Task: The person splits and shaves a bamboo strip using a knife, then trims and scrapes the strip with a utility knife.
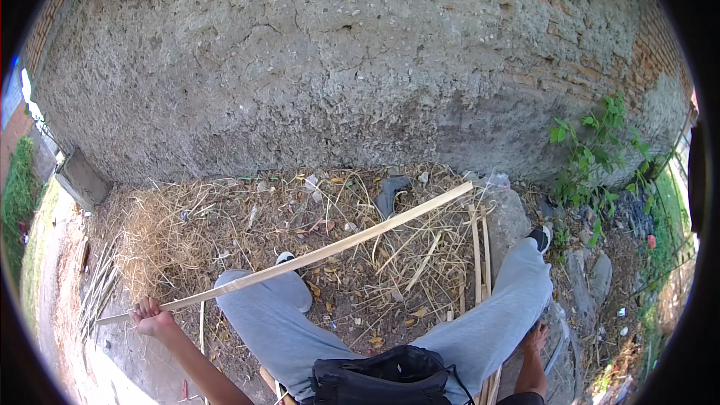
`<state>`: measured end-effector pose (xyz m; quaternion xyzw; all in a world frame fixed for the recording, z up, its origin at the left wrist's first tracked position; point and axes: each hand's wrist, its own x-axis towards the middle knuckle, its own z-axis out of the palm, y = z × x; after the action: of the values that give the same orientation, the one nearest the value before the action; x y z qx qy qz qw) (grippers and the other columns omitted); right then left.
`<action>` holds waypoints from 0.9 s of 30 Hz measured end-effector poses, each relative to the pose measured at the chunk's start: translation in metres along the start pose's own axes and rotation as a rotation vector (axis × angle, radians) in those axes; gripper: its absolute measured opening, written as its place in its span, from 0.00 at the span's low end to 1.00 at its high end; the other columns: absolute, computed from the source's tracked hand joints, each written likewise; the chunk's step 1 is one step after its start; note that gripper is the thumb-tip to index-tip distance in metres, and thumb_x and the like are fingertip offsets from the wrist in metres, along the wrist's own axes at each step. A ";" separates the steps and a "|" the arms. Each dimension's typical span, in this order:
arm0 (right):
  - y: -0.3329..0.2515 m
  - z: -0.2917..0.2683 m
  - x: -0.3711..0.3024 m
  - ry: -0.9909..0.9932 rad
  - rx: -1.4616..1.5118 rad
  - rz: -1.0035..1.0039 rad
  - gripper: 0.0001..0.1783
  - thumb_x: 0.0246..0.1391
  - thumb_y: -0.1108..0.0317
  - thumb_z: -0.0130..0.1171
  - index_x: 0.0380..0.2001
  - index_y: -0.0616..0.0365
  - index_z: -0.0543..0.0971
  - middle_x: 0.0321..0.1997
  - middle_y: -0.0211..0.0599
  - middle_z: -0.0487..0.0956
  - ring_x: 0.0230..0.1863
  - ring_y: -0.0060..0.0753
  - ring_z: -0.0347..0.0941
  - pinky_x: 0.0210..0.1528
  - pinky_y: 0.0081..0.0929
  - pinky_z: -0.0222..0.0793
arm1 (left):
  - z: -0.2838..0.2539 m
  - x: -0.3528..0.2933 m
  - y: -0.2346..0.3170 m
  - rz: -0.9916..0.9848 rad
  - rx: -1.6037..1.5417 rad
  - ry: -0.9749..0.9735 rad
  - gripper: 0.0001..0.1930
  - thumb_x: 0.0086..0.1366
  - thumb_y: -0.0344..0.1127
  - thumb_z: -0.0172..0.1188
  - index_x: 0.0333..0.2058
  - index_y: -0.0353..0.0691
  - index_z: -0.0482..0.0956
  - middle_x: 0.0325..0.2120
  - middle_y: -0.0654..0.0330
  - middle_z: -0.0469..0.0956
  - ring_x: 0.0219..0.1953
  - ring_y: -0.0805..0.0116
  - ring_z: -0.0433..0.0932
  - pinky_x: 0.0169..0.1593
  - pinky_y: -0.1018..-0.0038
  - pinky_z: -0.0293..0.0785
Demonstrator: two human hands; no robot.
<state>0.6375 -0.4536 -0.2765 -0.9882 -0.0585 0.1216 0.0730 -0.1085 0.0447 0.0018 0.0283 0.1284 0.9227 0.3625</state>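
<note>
My left hand (152, 320) is closed around a long pale strip of split wood or bamboo (330, 253), close to its left end. The strip slants up to the right, over my left knee and across the ground before me. Low beside my right leg is my right hand (535, 336), reaching down close to the ground. Its fingers are partly hidden, and whether it holds anything is unclear. More pale strips (477, 247) lie lengthwise along the inner side of my right leg.
A rough, cracked wall (345, 67) rises ahead. Dry straw-like shavings (150, 240) and leaves litter the ground. Thin sticks (97, 285) lie at far left, a green plant (592, 150) at right. A black bag (382, 375) sits at my waist; a small red object (184, 388) lies lower left.
</note>
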 end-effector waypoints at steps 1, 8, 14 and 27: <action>-0.002 0.002 0.000 0.020 -0.033 0.033 0.36 0.51 0.66 0.62 0.63 0.53 0.61 0.69 0.47 0.53 0.68 0.49 0.52 0.63 0.44 0.58 | 0.001 -0.004 -0.002 -0.006 0.000 0.007 0.23 0.74 0.46 0.31 0.19 0.44 0.55 0.12 0.68 0.48 0.12 0.77 0.44 0.12 0.81 0.43; 0.050 0.036 0.028 0.203 0.343 -0.056 0.19 0.52 0.72 0.54 0.49 0.62 0.72 0.48 0.50 0.73 0.50 0.53 0.69 0.53 0.44 0.66 | -0.002 -0.001 -0.021 -0.058 -0.017 0.048 0.24 0.74 0.49 0.32 0.20 0.43 0.56 0.13 0.67 0.49 0.12 0.77 0.44 0.12 0.80 0.44; 0.044 0.043 0.027 0.276 -0.042 -0.128 0.17 0.50 0.79 0.48 0.45 0.63 0.71 0.48 0.50 0.73 0.51 0.53 0.68 0.51 0.46 0.66 | 0.001 -0.008 -0.036 -0.113 -0.032 0.023 0.24 0.75 0.49 0.31 0.19 0.44 0.56 0.13 0.67 0.49 0.13 0.76 0.43 0.12 0.79 0.43; 0.051 0.025 0.022 0.222 0.039 -0.093 0.30 0.52 0.80 0.49 0.60 0.64 0.62 0.56 0.52 0.68 0.59 0.55 0.62 0.60 0.45 0.58 | 0.009 -0.019 -0.047 -0.114 -0.002 0.089 0.25 0.74 0.50 0.29 0.19 0.44 0.56 0.12 0.67 0.49 0.12 0.76 0.44 0.11 0.80 0.42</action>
<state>0.6574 -0.4972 -0.3138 -0.9901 -0.0933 0.0089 0.1040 -0.0622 0.0670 -0.0007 -0.0205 0.1447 0.9010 0.4086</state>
